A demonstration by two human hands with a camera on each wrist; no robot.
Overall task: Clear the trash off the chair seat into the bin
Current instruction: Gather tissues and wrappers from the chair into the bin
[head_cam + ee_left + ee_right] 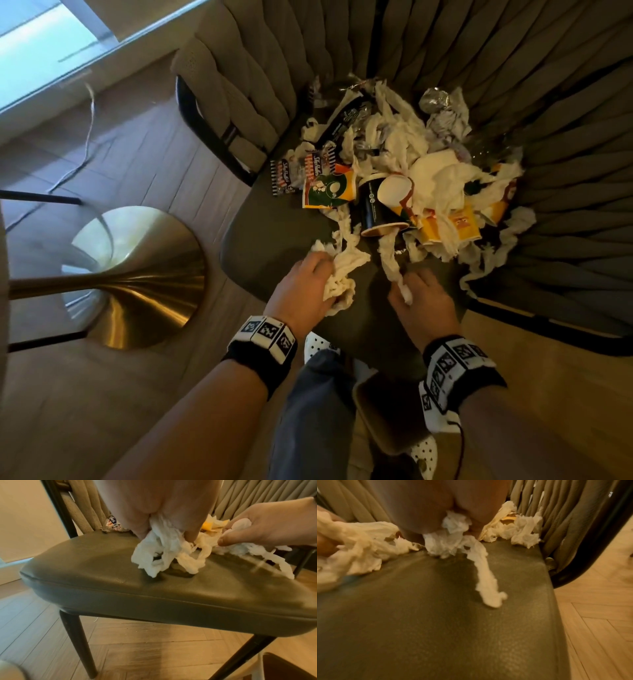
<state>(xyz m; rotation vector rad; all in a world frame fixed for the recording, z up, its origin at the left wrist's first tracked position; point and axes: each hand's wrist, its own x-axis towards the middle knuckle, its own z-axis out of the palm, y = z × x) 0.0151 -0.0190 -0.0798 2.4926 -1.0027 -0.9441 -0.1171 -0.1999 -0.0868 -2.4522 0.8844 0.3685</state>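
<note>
A heap of trash (404, 171) covers the back of the dark green chair seat (274, 240): crumpled white tissues, paper cups, wrappers and foil. My left hand (308, 284) grips a wad of white tissue (342, 274) at the seat's front; in the left wrist view that tissue wad (163, 553) hangs from its curled fingers onto the chair seat (102, 577). My right hand (421, 301) pinches a twisted tissue strip (390, 253) that trails back to the heap; the same tissue strip (484, 574) droops on the chair seat (436, 628) in the right wrist view. A brown bin (390, 411) stands on the floor below my hands.
The chair's ribbed backrest (513, 102) wraps round behind the heap. A brass table base (137, 281) stands on the wooden floor (102, 377) to the left, with a white cable (85, 137) beyond it. My leg and white shoes (318, 346) are by the seat's front edge.
</note>
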